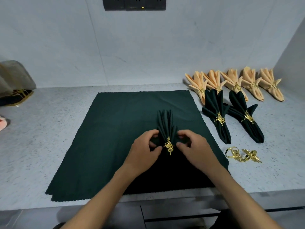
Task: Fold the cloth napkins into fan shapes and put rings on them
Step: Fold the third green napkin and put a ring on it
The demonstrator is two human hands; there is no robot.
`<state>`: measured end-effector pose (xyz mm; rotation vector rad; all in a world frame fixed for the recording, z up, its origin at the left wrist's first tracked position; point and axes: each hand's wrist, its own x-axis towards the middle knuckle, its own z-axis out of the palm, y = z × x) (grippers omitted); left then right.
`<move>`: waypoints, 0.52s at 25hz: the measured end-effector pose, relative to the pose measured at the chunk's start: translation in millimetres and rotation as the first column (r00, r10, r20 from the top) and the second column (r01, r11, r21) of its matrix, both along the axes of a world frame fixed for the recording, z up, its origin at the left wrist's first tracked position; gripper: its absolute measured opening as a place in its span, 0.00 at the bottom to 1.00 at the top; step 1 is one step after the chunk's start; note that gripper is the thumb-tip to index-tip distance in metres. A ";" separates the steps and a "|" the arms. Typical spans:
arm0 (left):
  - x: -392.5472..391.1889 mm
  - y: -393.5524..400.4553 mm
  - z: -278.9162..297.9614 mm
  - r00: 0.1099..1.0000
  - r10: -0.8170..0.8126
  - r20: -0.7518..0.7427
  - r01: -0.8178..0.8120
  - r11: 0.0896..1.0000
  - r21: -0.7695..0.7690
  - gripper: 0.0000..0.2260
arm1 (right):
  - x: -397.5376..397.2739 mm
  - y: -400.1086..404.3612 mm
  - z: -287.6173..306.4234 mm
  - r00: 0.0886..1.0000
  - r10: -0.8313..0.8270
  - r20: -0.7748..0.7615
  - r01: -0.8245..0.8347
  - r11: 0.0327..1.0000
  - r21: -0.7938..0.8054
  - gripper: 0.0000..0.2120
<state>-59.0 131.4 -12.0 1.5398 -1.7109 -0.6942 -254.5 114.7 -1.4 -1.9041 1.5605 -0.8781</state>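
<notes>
Green napkin [165,124] with gold ring [169,145] sits on the flat green cloth [105,138] mid-desk [49,123]. Left hand [145,151] and right hand [196,147] each pinch its side folds. Spare rings [242,154] lie right of the cloth.

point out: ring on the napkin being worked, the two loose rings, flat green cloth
gold ring [168,145], head view, on its leaf ornament.
loose rings [242,155], head view, where the pair meets on the counter.
flat green cloth [115,129], head view, bare left half.

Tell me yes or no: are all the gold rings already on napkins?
No: two loose gold rings lie bare on the counter, right of the green napkin both hands are shaping.
</notes>
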 end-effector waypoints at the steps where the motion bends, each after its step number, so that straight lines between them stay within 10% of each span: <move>1: -1.3 -4.3 2.0 0.998 -0.042 -0.039 0.043 0.998 0.038 0.27 | -0.9 -9.5 0.1 0.997 0.071 0.017 -0.072 0.995 0.063 0.16; 13: 10.2 -33.5 16.4 0.902 -0.428 0.064 0.398 0.879 0.260 0.54 | -12.1 -50.5 11.1 0.934 0.307 0.180 -0.348 0.895 0.280 0.38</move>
